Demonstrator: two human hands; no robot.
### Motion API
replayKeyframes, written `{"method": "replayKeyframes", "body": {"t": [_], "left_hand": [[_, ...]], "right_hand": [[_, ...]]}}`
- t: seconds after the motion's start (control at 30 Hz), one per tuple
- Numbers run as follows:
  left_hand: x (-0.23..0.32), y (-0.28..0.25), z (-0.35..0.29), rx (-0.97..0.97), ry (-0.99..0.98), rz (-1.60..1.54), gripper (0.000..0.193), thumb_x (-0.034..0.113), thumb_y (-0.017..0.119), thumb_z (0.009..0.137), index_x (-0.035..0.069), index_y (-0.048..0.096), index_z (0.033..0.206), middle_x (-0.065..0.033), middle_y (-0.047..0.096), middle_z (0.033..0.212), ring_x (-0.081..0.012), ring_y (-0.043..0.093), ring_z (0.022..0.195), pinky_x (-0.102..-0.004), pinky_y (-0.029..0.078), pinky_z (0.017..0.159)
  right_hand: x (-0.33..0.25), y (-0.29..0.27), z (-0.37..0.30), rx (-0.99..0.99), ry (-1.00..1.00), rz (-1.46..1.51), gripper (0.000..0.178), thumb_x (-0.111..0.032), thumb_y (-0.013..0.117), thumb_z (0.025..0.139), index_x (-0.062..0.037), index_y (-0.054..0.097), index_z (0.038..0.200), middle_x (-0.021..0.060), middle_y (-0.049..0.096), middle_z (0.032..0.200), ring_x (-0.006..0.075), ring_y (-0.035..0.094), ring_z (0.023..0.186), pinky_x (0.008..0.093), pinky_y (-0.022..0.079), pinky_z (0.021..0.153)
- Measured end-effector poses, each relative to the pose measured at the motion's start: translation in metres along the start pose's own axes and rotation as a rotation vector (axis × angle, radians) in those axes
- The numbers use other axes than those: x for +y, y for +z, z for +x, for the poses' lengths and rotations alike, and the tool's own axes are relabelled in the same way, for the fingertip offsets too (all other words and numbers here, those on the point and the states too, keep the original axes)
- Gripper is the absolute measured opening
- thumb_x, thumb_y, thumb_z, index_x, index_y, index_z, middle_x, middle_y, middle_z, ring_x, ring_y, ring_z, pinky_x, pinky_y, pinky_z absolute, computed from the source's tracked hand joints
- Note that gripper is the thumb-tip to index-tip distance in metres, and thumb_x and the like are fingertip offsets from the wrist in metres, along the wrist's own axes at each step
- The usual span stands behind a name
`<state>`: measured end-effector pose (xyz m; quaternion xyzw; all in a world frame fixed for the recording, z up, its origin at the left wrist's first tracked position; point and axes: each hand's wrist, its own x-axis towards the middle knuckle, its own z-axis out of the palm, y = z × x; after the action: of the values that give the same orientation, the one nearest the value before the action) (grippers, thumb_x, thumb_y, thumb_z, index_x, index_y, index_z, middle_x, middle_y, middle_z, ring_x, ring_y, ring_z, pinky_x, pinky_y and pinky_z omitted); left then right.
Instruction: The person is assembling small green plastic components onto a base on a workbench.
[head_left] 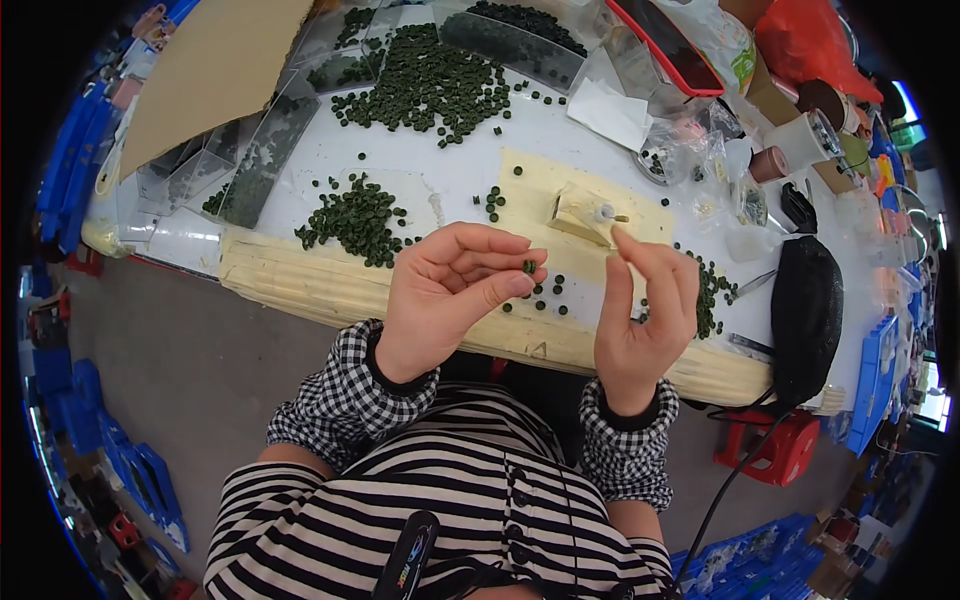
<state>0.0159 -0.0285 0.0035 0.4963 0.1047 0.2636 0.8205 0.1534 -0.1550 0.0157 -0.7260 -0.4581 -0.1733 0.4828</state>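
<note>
Between the thumb and fingertips of my left hand, a small dark green grooved round piece is pinched. My right hand is raised at the near side of a cream-coloured block fixture. Its index fingertip is close to the fixture's small brass-coloured pin; whether they touch I cannot tell. The right thumb and index finger stand a little apart, and nothing shows between them. Several loose green pieces lie on the table just beyond and between my hands.
Heaps of green pieces lie at the back, left and right. Clear plastic bins and a cardboard sheet occupy the left. A red-edged phone, tweezers and a black pouch are to the right.
</note>
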Motion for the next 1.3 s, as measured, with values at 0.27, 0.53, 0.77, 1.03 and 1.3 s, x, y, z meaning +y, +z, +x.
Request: {"method": "replayKeyframes", "body": {"t": [0.27, 0.53, 0.77, 1.03, 1.3], "left_hand": [[-0.006, 0.001, -0.001, -0.003, 0.057, 0.022, 0.02, -0.01, 0.062, 0.085, -0.005, 0.063, 0.105, -0.0153, 0.066, 0.107, -0.0181, 0.066, 0.097, -0.0283, 0.054, 0.087], [-0.005, -0.001, -0.002, -0.031, 0.133, 0.12, 0.017, -0.009, 0.065, 0.083, -0.005, 0.066, 0.1, -0.013, 0.066, 0.104, -0.0158, 0.065, 0.095, -0.0256, 0.054, 0.084], [-0.004, 0.003, -0.005, 0.047, 0.054, 0.063, 0.017, -0.008, 0.066, 0.084, -0.006, 0.066, 0.1, -0.0119, 0.067, 0.098, -0.0153, 0.065, 0.091, -0.0246, 0.054, 0.082], [0.003, 0.004, -0.005, -0.007, 0.163, 0.228, 0.018, -0.009, 0.065, 0.083, -0.005, 0.068, 0.1, -0.0131, 0.067, 0.098, -0.0164, 0.065, 0.09, -0.0261, 0.053, 0.081], [0.004, 0.002, -0.006, -0.04, 0.149, 0.23, 0.019, -0.011, 0.063, 0.083, -0.005, 0.068, 0.1, -0.0142, 0.067, 0.098, -0.0171, 0.066, 0.091, -0.0258, 0.054, 0.082]], "right_hand": [[-0.026, 0.004, -0.02, -0.151, 0.059, 0.297, 0.034, 0.003, 0.072, 0.072, -0.0016, 0.071, 0.105, 0.0062, 0.06, 0.082, 0.0212, 0.053, 0.074, 0.0298, 0.043, 0.065], [-0.025, 0.004, -0.021, -0.161, 0.034, 0.308, 0.035, 0.003, 0.073, 0.071, -0.0019, 0.071, 0.106, 0.0055, 0.061, 0.084, 0.0212, 0.053, 0.075, 0.0299, 0.043, 0.066], [-0.026, 0.001, -0.021, -0.197, 0.048, 0.358, 0.036, 0.003, 0.072, 0.072, -0.0034, 0.071, 0.107, 0.0055, 0.062, 0.086, 0.021, 0.054, 0.076, 0.0299, 0.044, 0.068], [-0.023, -0.001, -0.023, -0.216, 0.069, 0.423, 0.035, 0.003, 0.071, 0.074, -0.0047, 0.071, 0.108, 0.005, 0.063, 0.086, 0.0202, 0.054, 0.077, 0.0295, 0.044, 0.069], [-0.02, -0.003, -0.019, -0.227, -0.056, 0.35, 0.035, 0.002, 0.073, 0.072, -0.0052, 0.072, 0.107, 0.0035, 0.064, 0.086, 0.0195, 0.054, 0.075, 0.0293, 0.045, 0.067]]}}
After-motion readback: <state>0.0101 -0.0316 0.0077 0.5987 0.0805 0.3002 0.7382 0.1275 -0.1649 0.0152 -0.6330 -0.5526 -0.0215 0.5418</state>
